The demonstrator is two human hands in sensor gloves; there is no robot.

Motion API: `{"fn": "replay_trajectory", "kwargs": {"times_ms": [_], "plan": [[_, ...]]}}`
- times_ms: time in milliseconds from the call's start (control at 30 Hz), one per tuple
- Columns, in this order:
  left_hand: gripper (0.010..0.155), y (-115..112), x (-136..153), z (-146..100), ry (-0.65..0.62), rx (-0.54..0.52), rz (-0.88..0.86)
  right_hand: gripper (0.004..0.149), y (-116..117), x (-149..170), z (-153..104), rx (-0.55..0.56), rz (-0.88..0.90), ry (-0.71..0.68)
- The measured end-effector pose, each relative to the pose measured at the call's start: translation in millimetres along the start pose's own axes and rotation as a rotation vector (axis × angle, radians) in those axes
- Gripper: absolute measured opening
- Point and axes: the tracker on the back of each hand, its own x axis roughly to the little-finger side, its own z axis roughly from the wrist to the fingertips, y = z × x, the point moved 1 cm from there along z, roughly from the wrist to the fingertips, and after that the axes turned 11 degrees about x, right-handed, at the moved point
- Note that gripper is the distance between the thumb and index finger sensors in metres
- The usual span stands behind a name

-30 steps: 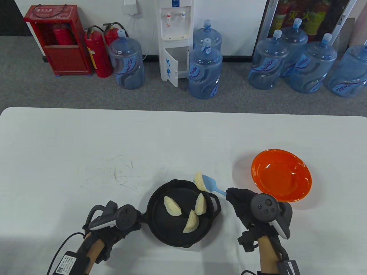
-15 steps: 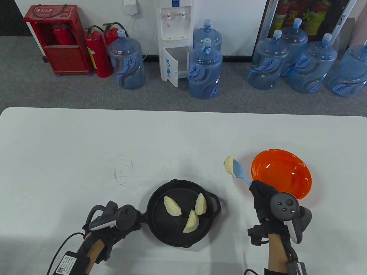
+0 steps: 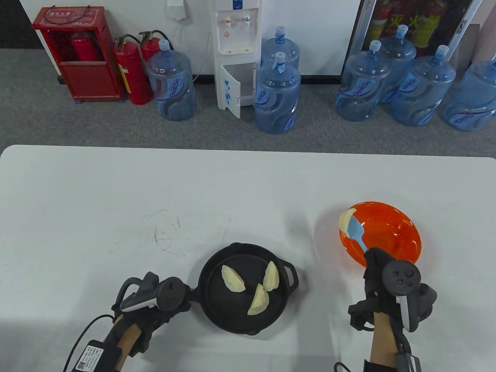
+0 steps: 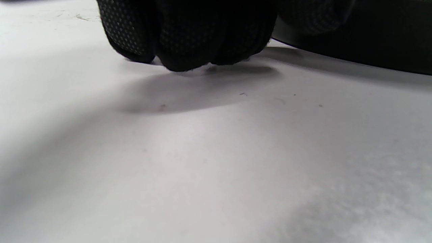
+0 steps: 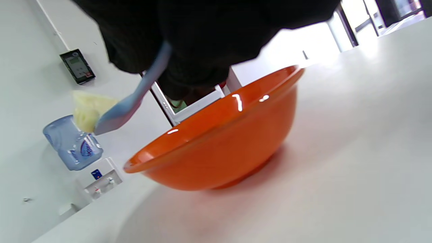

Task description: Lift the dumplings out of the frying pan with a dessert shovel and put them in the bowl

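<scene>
A black frying pan [image 3: 217,314] sits near the table's front with three pale dumplings [image 3: 232,279] inside. My left hand [image 3: 155,300] grips the pan's handle; in the left wrist view its curled fingers [image 4: 189,37] rest on the table. My right hand [image 3: 378,273] grips the handle of a light-blue dessert shovel [image 3: 357,234]. One dumpling [image 3: 346,219] lies on the blade, held above the left rim of the orange bowl [image 3: 391,232]. In the right wrist view the shovel [image 5: 128,108] and its dumpling [image 5: 87,109] hover left of the bowl [image 5: 219,148].
The white table [image 3: 116,201] has faint scribble marks [image 3: 166,232] left of the pan. Beyond the far edge stand water jugs [image 3: 277,97], a dispenser [image 3: 236,54] and fire extinguishers [image 3: 130,69] on the floor.
My right hand carried the shovel with its dumpling rightward, from the pan's far rim to above the bowl's left rim. The left hand and pan stayed still.
</scene>
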Motion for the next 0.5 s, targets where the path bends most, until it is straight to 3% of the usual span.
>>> {"fn": "replay_trajectory", "kwargs": {"times_ms": [500], "plan": [[0.053, 0, 0, 0, 0.001, 0.000, 0.000, 0.040, -1, 17, 10, -0.049, -0.169, 0.072]]}}
